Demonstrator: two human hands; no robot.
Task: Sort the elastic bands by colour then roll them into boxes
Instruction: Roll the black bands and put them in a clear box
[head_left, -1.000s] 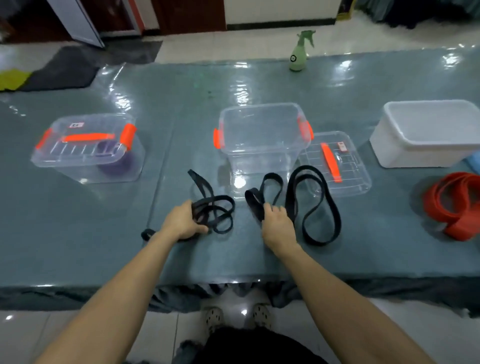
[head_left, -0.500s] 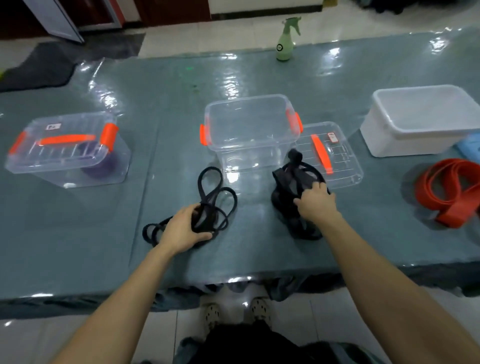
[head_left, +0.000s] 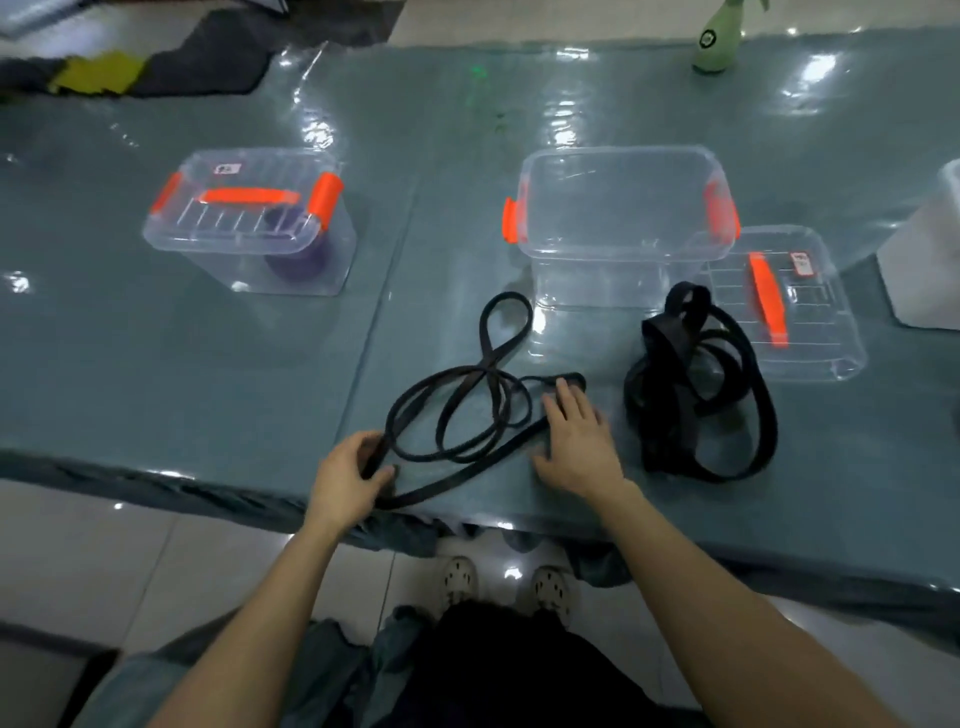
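Near table (head_left: 208, 395) edge: left hand (head_left: 347, 480) curled round one end of the thin black elastic band (head_left: 462, 460), thumb and fingers gripping it. At its 3 o'clock, right hand (head_left: 576, 449) lay flat, fingers straight, pressing the same band's loops down. Wider black band (head_left: 667, 384) lay heaped, untouched, at 3 o'clock of that hand. Open clear box (head_left: 623, 208) stood at 12 o'clock.

Risk: the thin band's loops crossed. Rolling from the gripped end could drag them into a tangle, or the springy roll could unwind.

White tub (head_left: 930, 260) at 2 o'clock was cut off. Purple roll (head_left: 298, 260), in the closed box (head_left: 249, 223) at 10 o'clock, showed only dimly.
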